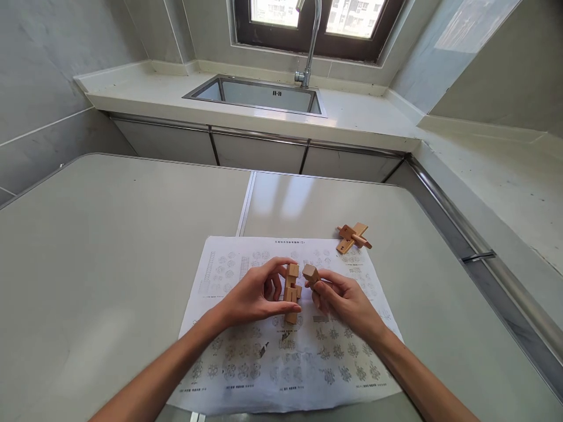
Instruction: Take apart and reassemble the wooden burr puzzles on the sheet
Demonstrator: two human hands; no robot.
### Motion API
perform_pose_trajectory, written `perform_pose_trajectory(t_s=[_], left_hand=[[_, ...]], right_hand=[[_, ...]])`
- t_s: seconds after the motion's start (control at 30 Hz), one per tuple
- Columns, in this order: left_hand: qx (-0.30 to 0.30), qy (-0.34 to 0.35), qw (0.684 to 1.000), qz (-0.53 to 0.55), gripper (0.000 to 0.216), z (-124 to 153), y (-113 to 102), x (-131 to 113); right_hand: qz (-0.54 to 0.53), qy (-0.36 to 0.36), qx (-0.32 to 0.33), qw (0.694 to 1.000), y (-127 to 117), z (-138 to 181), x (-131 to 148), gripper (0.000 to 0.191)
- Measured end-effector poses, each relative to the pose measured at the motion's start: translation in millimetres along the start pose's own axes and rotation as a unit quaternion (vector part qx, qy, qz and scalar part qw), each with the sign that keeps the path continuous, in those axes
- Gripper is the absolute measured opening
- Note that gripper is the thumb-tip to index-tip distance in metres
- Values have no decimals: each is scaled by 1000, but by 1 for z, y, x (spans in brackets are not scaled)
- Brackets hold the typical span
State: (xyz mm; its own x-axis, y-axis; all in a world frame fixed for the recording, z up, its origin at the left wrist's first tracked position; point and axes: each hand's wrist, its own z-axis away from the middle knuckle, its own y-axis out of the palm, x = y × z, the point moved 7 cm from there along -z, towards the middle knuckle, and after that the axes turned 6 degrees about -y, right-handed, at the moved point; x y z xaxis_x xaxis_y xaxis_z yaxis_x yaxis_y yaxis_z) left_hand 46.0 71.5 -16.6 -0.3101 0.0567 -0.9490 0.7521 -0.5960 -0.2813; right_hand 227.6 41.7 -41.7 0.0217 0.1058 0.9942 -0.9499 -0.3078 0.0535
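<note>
My left hand (264,290) grips a stack of joined wooden puzzle pieces (291,293) between thumb and fingers, held upright above a printed sheet. In my right hand (336,296) is a single wooden puzzle piece (311,273), pinched by the thumb and fingertips, its squared end pointing up and left. A small gap separates this piece from the stack. Part of its length is hidden by the fingers. Under both hands lies the white instruction sheet (246,375), covered with rows of small assembly drawings.
Several flat wooden pieces, crossed with a stick (353,237), rest at the sheet's upper right corner. The pale table (109,234) has a seam down its middle. Beyond it are a counter with a sink (264,94), a faucet (310,53) and a window.
</note>
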Motion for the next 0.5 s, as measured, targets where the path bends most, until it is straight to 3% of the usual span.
perform_pose_trajectory(t_s=[0.3, 0.5], left_hand=[[-1, -6, 1000, -12, 72, 0, 0, -1], [11, -7, 1000, 6, 72, 0, 2, -1]], right_hand=[[-44, -20, 5, 999, 5, 1, 1, 38], [24, -60, -39, 997, 3, 2, 4, 30]])
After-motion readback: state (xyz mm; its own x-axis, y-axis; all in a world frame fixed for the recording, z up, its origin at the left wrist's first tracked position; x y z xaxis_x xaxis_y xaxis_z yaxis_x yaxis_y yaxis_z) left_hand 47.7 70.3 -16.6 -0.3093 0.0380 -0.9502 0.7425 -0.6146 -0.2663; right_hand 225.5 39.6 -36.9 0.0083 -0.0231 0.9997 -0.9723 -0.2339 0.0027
